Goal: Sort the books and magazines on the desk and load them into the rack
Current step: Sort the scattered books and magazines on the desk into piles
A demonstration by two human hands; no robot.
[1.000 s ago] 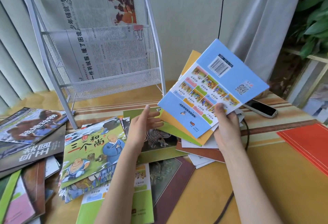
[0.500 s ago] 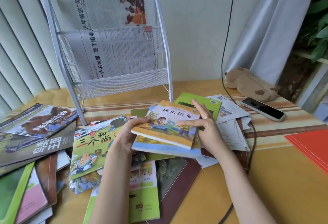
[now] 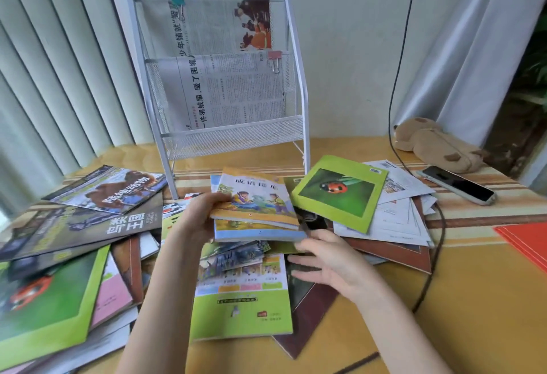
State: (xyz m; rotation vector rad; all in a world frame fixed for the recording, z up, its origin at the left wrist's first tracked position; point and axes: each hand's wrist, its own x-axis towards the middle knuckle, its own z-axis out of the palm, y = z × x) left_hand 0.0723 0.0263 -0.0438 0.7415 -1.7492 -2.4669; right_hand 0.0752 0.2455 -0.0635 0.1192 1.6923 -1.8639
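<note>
Gripping a small stack of picture books [image 3: 256, 208] at frame centre, left hand [image 3: 196, 219] clamps its left edge, likely gathering like sizes. Right hand [image 3: 328, 264] hovers released at 5 o'clock. Rack [image 3: 225, 77] stands at 12, holding newspapers.

Home study: curtain [image 3: 473, 48], plush toy [image 3: 435, 144], kids' books [image 3: 239, 293] on desk [image 3: 473, 314].

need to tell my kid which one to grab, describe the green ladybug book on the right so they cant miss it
Start at the white wire mesh rack standing at the back of the desk, then drop to its right foot. Just right of it, the thin green-bordered book lies tilted on top of a fan of white printed papers. Its cover photo shows one red ladybug on green.
</note>
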